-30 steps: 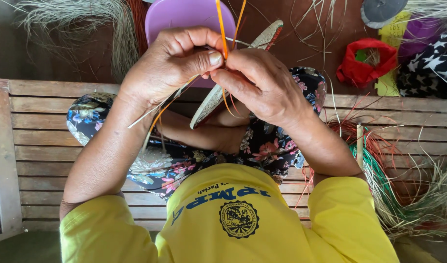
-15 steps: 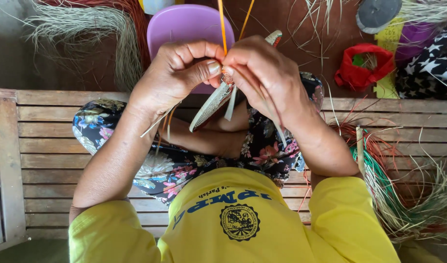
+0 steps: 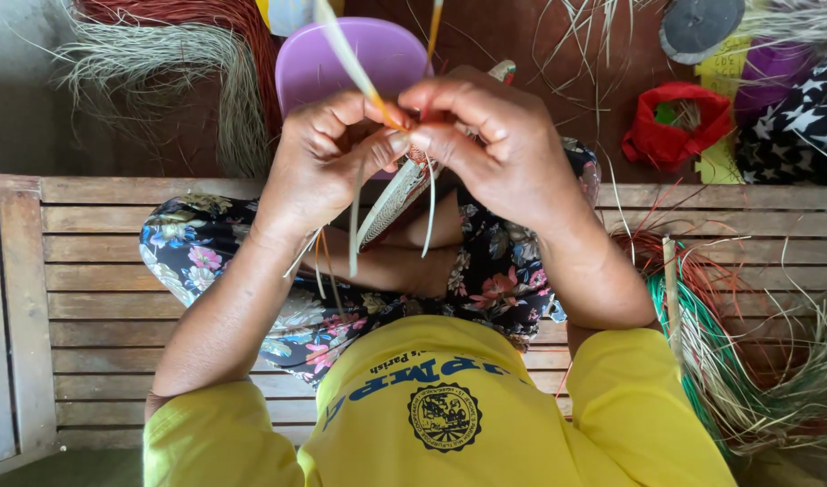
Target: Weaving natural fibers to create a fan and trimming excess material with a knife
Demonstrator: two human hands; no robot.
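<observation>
Upper centre of the head view, your left hand [image 3: 328, 149] and right hand [image 3: 486, 135] have closed in together, fingers pinching the orange strand [image 3: 377, 97], now slanted left, against the woven disc [image 3: 397, 200]. Stitch looks tightened. Purple bowl [image 3: 341, 54] crowds above; wooden bench [image 3: 89, 271] leaves room lower left.

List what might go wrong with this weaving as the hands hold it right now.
Both hands pinch at one small spot: the left hand and right hand meet on the edge of the woven disc, so a slackened grip might loosen the last stitches. The orange strand runs up out of view and may snag. Loose pale fibres dangling below could tangle in the wrap.
</observation>
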